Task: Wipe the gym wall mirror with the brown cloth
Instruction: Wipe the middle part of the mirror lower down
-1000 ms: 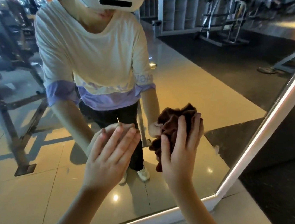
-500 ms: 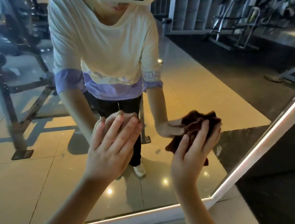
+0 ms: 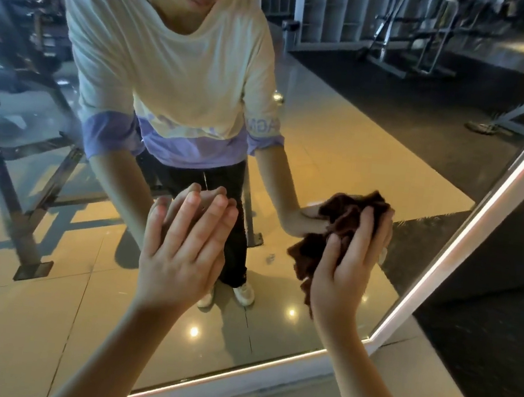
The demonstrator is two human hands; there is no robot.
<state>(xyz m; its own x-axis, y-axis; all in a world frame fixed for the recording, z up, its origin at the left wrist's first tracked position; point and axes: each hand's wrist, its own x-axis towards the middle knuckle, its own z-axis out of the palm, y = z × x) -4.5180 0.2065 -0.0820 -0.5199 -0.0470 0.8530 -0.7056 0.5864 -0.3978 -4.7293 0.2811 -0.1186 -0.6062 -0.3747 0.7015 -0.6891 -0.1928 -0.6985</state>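
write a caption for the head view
Right hand grips brown cloth against the mirror, left hand flat on it.

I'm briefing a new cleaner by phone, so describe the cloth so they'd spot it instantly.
Find the big wall mirror with the glowing edge strip and look near its lower right corner. There the right hand grips the brown cloth against the glass. It's the only dark, fuzzy, crumpled thing; the left hand beside it is flat and empty.
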